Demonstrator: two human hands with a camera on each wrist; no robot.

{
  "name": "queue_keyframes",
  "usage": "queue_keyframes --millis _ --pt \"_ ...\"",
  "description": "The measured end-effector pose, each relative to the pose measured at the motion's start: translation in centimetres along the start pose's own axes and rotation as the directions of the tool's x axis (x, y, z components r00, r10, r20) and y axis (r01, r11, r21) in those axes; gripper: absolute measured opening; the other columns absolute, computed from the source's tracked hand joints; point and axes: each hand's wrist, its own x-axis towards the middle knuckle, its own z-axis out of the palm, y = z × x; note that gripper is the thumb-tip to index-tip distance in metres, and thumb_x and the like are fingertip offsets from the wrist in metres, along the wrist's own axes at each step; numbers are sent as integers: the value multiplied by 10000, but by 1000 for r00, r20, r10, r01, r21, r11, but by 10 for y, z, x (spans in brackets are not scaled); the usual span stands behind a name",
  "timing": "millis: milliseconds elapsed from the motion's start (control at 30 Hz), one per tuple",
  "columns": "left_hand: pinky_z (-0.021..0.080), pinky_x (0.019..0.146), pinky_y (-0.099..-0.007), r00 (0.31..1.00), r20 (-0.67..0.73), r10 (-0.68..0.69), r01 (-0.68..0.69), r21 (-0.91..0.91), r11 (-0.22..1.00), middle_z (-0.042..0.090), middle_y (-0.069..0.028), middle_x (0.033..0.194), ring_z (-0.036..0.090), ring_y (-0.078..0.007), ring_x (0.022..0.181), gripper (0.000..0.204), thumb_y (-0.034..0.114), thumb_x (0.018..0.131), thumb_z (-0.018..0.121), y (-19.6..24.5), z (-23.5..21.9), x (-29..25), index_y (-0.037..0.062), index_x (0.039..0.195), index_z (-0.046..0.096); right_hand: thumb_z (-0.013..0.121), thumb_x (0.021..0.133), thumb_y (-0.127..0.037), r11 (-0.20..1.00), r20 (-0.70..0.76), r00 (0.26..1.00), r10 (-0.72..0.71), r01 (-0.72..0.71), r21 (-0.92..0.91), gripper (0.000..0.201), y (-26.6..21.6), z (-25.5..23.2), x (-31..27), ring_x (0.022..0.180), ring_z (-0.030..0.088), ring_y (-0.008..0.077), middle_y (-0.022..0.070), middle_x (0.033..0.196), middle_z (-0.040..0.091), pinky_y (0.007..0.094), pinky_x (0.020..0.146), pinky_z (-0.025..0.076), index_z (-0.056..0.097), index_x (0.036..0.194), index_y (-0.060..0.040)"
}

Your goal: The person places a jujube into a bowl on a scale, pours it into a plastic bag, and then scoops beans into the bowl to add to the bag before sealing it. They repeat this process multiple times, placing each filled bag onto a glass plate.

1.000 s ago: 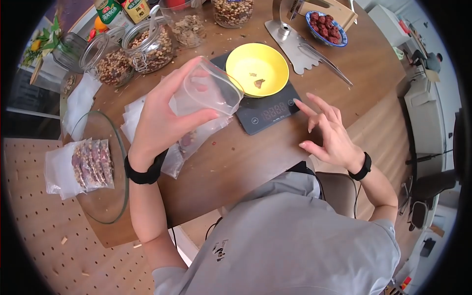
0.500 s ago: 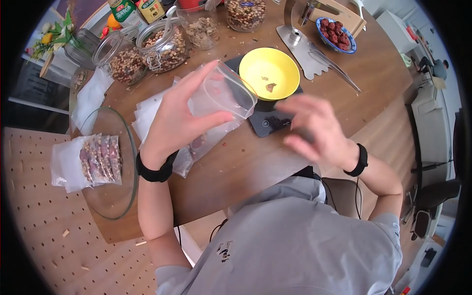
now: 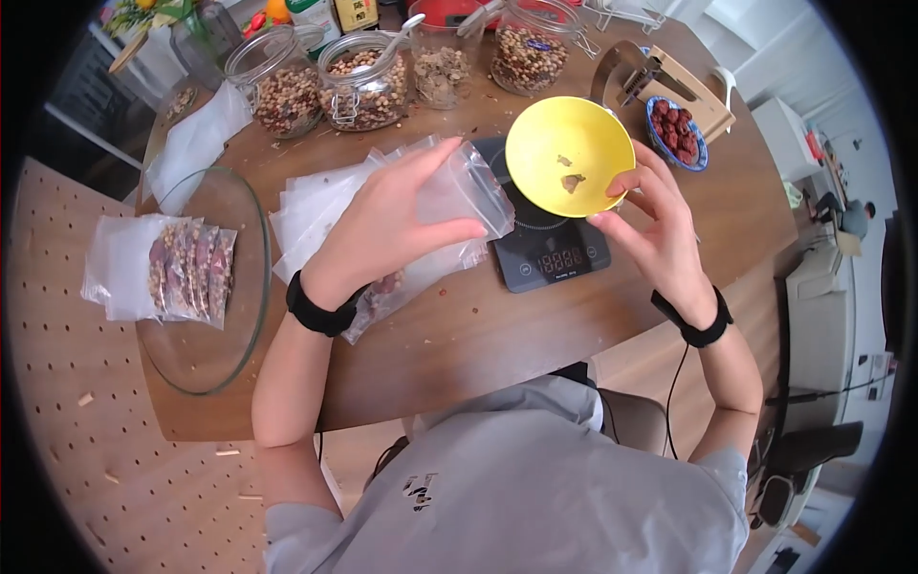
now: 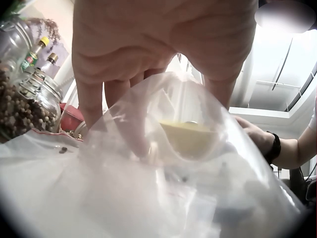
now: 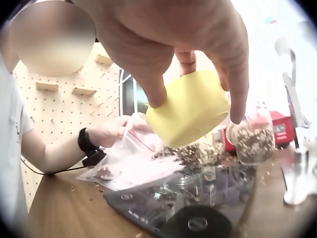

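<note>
Left hand (image 4: 163, 39) holds the clear bag (image 4: 153, 183), fingers pointing down. Yellow bowl (image 4: 190, 141) shows through the bag's film. Right hand (image 4: 256, 137), above a black wristband (image 4: 274, 148), appears right of the bag; a filled glass jar (image 4: 37, 101) stands left of it.

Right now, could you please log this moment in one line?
left hand: holds plastic bag | right hand: grips yellow bowl, tilted above scale

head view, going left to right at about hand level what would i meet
Filled bags → left hand → clear bag → yellow bowl → right hand
</note>
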Motion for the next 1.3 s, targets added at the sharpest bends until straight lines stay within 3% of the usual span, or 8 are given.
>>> queue_keyframes --millis 167,367,567,733,800,967,1067,1300 --pt "451 1069 -354 997 -23 -73 68 -166 984 651 -135 1350 605 -208 1233 808 213 795 881 1 -6 1 -18 1469 501 846 754 -64 926 178 937 -301 332 -180 330 -63 -1 41 1283 568 445 250 1504 447 460 1015 525 589 958 -32" --pt "443 1093 -345 997 10 -74 70 -482 873 643 -103 1371 581 -175 1263 768 132 816 869 -3 -17 3 -19 1473 501 823 732 -14 654 360 692 -625 717 -243 312 -85 -5 65 1384 483 463 251 1534 441 484 1085 495 628 975 -34" --pt "467 1057 -307 996 -23 88 -90 -391 916 646 -71 1339 590 -124 1207 790 90 822 859 -10 -18 5 -17 1500 467 742 747 -68 432 357 531 -768 842 -323 165 -73 -5 57 1375 524 358 148 1477 564 482 1105 500 588 808 -59" --pt "480 1036 -300 999 27 32 -14 -500 866 659 -63 1304 596 -110 1175 763 90 820 860 0 -18 4 -26 1478 490 791 809 -51 751 246 769 -590 634 -183 238 -61 -14 48 1410 482 406 220 1511 501 479 1117 452 646 993 -8" --pt "484 1030 -301 999 30 37 -17 -484 875 666 -60 1293 601 -111 1166 764 97 819 860 2 -18 4 -21 1479 493 816 781 -30 749 167 765 -622 644 -157 270 -56 -12 47 1420 471 414 252 1496 501 476 1128 436 651 993 -12" --pt "488 1028 -308 1000 -10 16 -19 -437 899 683 -64 1271 613 -125 1150 785 128 805 868 -2 -20 2 -1 1485 497 893 736 -84 988 30 992 -121 124 -91 280 -12 -18 39 1322 575 344 225 1543 450 447 1047 515 690 919 -25" --pt "485 1032 -311 1000 -14 -11 5 -392 920 688 -72 1268 617 -135 1150 790 140 796 871 -1 -24 2 3 1481 503 888 779 -109 950 26 992 123 -125 287 250 33 3 26 1323 575 294 195 1526 473 407 1024 530 707 932 -28" --pt "483 1034 -313 1000 -12 -23 16 -394 919 686 -78 1271 618 -138 1149 780 140 805 864 3 -26 2 4 1482 502 880 798 -106 888 153 940 307 -340 311 293 43 35 -4 1398 501 312 227 1533 434 420 1071 495 726 1033 -25"
